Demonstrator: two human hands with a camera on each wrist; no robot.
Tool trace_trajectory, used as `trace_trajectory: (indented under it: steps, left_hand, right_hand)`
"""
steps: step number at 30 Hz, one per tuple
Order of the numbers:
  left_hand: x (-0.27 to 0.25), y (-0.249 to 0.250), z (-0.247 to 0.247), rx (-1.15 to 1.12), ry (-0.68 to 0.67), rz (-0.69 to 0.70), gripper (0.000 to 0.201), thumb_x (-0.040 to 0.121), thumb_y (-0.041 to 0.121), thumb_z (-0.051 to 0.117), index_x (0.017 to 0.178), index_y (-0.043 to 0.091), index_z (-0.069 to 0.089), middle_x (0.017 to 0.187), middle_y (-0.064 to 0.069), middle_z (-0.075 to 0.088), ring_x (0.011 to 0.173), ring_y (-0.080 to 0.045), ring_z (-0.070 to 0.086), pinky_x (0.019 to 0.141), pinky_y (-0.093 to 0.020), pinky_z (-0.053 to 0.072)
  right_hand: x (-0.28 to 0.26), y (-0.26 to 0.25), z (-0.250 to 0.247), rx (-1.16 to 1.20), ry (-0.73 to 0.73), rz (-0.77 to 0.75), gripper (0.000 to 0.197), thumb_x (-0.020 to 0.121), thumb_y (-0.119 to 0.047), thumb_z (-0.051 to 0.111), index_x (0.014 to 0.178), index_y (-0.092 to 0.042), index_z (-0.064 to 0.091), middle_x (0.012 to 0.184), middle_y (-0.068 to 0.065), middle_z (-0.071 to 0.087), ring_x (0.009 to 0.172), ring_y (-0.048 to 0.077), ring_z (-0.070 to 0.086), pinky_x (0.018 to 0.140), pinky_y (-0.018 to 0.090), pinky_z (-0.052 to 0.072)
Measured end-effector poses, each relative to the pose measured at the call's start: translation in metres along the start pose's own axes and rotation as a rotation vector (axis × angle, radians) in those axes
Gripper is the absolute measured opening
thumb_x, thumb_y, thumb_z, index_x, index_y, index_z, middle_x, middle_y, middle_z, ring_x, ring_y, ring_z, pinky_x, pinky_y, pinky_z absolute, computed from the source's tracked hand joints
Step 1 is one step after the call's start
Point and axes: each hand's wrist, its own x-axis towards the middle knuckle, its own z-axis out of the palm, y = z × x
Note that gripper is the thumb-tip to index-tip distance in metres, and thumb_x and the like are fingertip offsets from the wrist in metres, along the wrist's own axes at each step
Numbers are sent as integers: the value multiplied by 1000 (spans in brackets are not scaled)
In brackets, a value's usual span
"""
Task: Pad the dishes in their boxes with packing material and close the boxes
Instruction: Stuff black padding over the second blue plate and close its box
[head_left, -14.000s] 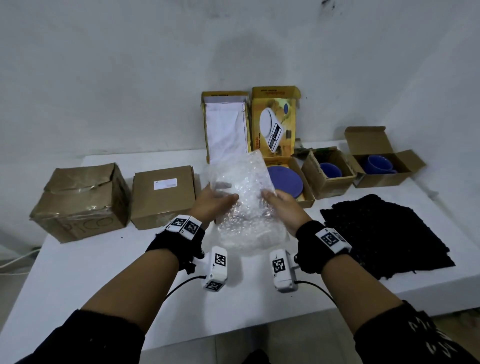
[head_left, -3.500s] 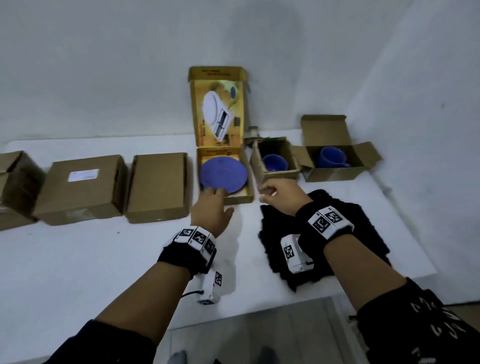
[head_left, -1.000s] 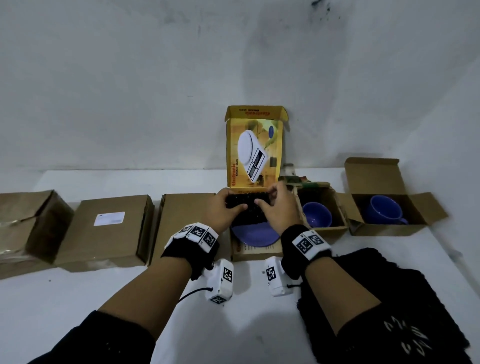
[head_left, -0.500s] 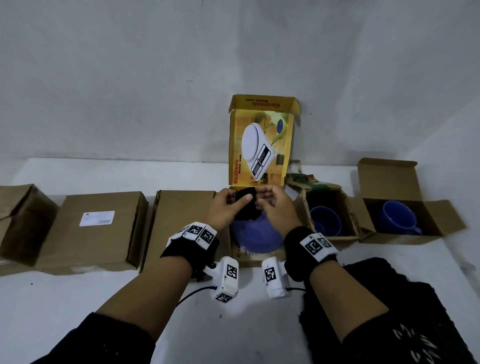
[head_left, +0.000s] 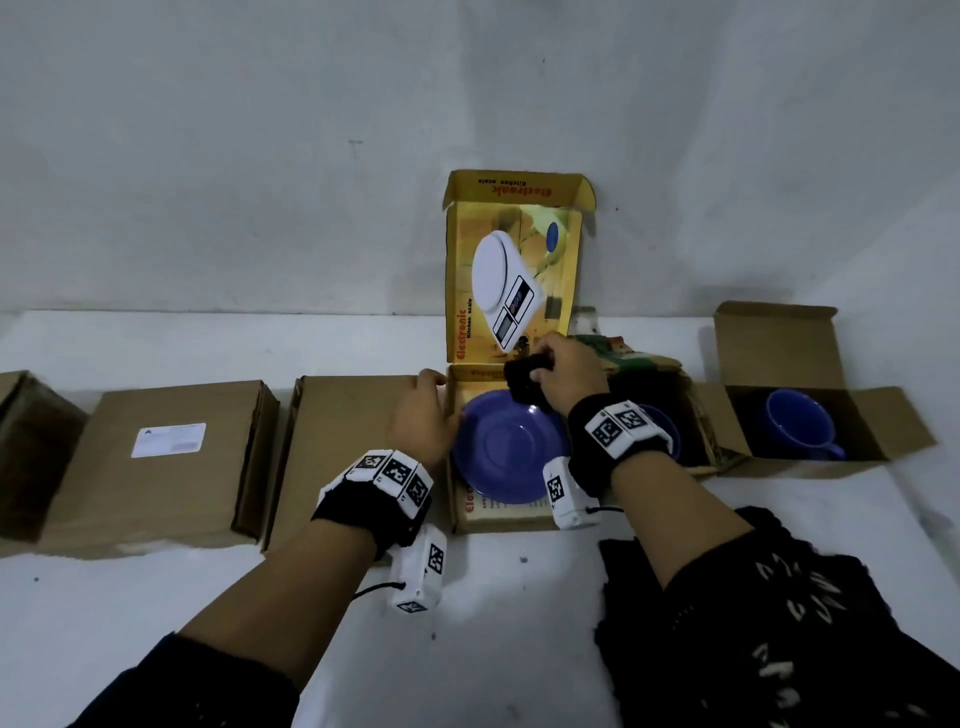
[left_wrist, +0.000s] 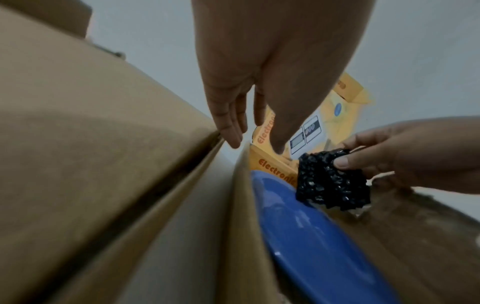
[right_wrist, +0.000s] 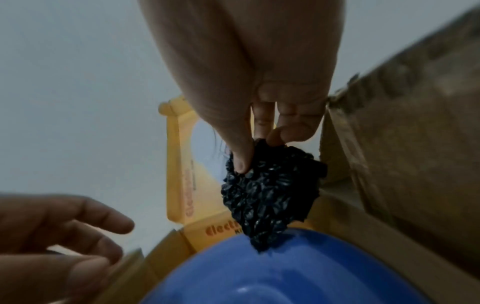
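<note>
Pinching a folded black padding piece (head_left: 524, 382) over the blue plate's (head_left: 506, 449) far rim in the yellow box (head_left: 511, 514), the right hand (head_left: 569, 376) needs to lay it down; left hand (head_left: 423, 421), fingers relaxed, rests alongside.

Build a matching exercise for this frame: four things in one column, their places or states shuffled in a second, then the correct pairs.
Things:
1. blue plate
2. black padding wad
3. blue mug
4. white label

Places or states:
A. stuck on a closed brown box
B. lies in the yellow box
C. pinched by the right hand
D. sits in the open brown box at far right

Pairs: 1-B, 2-C, 3-D, 4-A
</note>
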Motion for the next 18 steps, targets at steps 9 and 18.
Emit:
trace_trajectory:
  steps: [9, 18]
  left_hand:
    - [4, -3, 7, 337, -199, 47, 37, 91, 14, 55, 124, 4, 40, 113, -15, 61, 100, -30, 61, 81, -36, 50]
    - [3, -2, 3, 322, -182, 55, 34, 90, 13, 56, 120, 5, 42, 109, -16, 63, 98, -31, 62, 76, -34, 47]
  right_hand:
    - [13, 7, 31, -253, 31, -34, 33, 83, 3, 60, 113, -6, 54, 125, 17, 43, 105, 32, 53, 94, 34, 42]
    - [7, 13, 40, -316, -56, -68, 34, 90, -21, 60, 118, -4, 53, 124, 13, 52, 116, 28, 46, 98, 36, 37]
